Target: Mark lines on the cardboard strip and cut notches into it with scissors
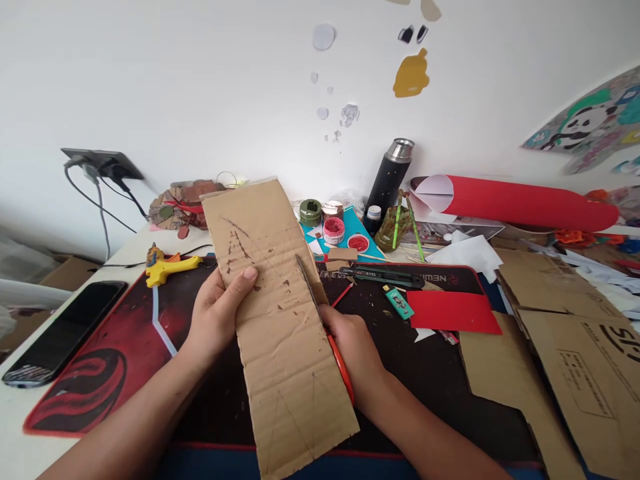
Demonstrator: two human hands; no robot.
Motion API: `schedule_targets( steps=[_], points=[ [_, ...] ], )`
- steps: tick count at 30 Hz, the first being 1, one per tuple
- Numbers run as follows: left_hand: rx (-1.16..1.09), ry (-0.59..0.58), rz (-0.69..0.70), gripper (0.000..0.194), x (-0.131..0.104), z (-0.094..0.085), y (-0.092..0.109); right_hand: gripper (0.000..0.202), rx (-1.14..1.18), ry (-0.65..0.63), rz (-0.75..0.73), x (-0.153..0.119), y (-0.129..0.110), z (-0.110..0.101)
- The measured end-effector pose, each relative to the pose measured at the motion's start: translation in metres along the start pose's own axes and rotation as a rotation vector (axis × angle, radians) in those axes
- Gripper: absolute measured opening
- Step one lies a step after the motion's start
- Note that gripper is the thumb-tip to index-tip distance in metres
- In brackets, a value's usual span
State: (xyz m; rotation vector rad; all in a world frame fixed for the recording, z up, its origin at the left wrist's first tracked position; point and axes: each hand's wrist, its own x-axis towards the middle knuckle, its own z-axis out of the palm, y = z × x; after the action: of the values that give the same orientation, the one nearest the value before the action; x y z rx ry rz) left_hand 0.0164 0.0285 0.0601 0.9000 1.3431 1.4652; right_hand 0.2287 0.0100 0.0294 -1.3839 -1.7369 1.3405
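Note:
A long strip of brown cardboard (280, 340), marked with dark smears and thin drawn lines, is held up in front of me over the dark mat. My left hand (220, 310) grips its left edge, thumb lying on the front face and fingers hidden behind. At the right edge, my right hand (353, 347) is closed round scissors with orange-red handles (341, 367). One dark blade (307, 283) lies across the front of the cardboard, pointing up and left; the other blade is hidden behind it.
Left lie a yellow glue gun (173, 270) and a phone (65, 333). Behind stand paint jars (333, 230), a black thermos (390, 173) and a jar with brushes (393, 230). A utility knife (385, 275), red card (454, 312) and cardboard pieces (575, 380) lie right.

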Motion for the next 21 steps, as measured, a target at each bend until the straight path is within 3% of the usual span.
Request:
schedule_targets(
  steps=[6,15,21],
  points=[
    [-0.013,-0.019,-0.014,0.054,-0.002,0.002,0.003,0.024,0.097,-0.020,0.036,0.005,0.009,0.001],
    [-0.063,-0.040,-0.084,0.060,-0.004,0.002,0.004,0.031,0.175,-0.086,-0.037,0.005,-0.004,-0.009],
    [-0.022,-0.079,-0.098,0.063,-0.009,0.006,0.004,0.033,0.177,-0.055,0.011,0.006,-0.004,-0.011]
  ],
)
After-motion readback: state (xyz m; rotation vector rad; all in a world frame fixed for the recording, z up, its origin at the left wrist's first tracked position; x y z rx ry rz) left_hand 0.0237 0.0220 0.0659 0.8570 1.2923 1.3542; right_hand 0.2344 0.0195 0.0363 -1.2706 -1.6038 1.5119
